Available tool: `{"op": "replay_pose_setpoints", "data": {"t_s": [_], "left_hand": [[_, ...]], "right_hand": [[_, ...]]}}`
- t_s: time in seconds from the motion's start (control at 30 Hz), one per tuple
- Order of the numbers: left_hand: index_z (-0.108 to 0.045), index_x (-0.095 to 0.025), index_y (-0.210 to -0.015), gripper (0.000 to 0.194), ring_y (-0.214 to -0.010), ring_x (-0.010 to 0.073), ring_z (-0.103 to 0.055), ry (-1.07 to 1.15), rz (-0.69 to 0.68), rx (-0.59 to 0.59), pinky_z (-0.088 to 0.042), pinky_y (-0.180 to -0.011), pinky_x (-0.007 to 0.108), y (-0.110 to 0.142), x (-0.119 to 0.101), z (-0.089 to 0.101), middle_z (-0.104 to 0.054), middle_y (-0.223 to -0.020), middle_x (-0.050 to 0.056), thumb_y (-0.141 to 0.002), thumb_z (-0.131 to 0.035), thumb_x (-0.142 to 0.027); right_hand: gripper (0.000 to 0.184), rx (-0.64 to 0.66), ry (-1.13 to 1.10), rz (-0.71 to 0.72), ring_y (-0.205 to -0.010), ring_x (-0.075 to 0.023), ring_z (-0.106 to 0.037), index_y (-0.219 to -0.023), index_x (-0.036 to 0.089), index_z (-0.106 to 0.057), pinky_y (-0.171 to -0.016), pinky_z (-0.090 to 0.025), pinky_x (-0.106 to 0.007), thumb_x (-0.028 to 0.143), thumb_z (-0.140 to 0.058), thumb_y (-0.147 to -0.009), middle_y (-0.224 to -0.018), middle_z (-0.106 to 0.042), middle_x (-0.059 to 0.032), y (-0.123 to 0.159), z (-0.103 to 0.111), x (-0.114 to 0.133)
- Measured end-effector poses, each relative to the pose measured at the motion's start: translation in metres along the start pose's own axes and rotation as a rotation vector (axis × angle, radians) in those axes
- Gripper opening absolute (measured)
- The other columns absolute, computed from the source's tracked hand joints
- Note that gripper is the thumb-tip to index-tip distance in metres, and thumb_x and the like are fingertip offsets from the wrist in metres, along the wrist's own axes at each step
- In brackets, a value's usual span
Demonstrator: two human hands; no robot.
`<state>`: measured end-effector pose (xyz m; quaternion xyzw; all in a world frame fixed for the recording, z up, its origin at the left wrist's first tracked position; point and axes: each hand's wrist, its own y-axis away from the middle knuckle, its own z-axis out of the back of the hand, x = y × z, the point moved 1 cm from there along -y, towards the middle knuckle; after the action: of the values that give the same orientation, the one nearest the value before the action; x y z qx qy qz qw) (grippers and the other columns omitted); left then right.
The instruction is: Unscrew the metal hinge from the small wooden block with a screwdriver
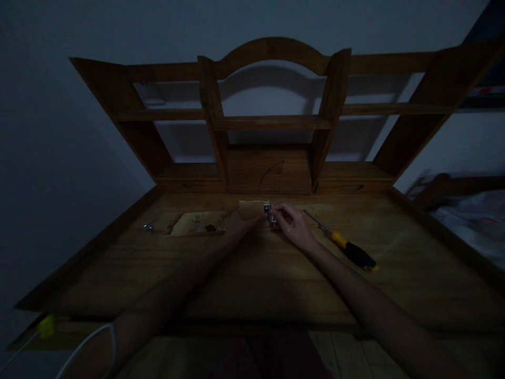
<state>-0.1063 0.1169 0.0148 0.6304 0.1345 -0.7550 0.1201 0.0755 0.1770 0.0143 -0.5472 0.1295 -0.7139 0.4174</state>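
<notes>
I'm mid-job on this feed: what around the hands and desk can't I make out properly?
All in the head view:
- Metal piece: full shape partly covered by the left hand and right hand.
- Anything small pinched in the right hand: too tiny and dim to tell.
- Small metal bits on the left: too small and dark to identify.
- White cord: cut off by the bottom edge.
- Yellow object: blurred.

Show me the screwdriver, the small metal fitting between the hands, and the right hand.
Screwdriver [340, 240]: head view, on the yellow part of its handle.
Small metal fitting [267, 208]: head view, on its shiny plate.
Right hand [294, 224]: head view, on the back of the hand.
</notes>
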Motion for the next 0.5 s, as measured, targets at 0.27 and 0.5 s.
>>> {"op": "replay_pose_setpoints", "data": {"t_s": [0.27, 0.5], "left_hand": [[-0.072, -0.013, -0.107, 0.062, -0.103, 0.0295, -0.07, -0.022, 0.012, -0.037, -0.055, -0.089, 0.038, 0.0007, 0.0011, 0.0, -0.072, -0.111, 0.014, -0.061, -0.088, -0.052], [-0.072, -0.013, -0.109, 0.06, -0.103, 0.0287, -0.07, 0.06, -0.051, 0.002, -0.056, -0.091, 0.039, -0.0017, 0.0051, -0.0009, -0.072, -0.112, 0.014, -0.063, -0.088, -0.048]], "right_hand": [[0.018, 0.013, -0.006, 0.001, -0.077, -0.0121, -0.058, -0.093, 0.018, -0.064, -0.071, -0.045, -0.027, 0.034, -0.057, -0.099, -0.086, -0.061, -0.0019, -0.0011, 0.0009, 0.0017], [0.017, 0.0, 0.012, 0.024, -0.077, -0.012, -0.058, -0.094, 0.018, -0.065, -0.072, -0.045, -0.027, 0.033, -0.059, -0.099, -0.085, -0.062, -0.0014, -0.0015, 0.0018, -0.0002]]}}
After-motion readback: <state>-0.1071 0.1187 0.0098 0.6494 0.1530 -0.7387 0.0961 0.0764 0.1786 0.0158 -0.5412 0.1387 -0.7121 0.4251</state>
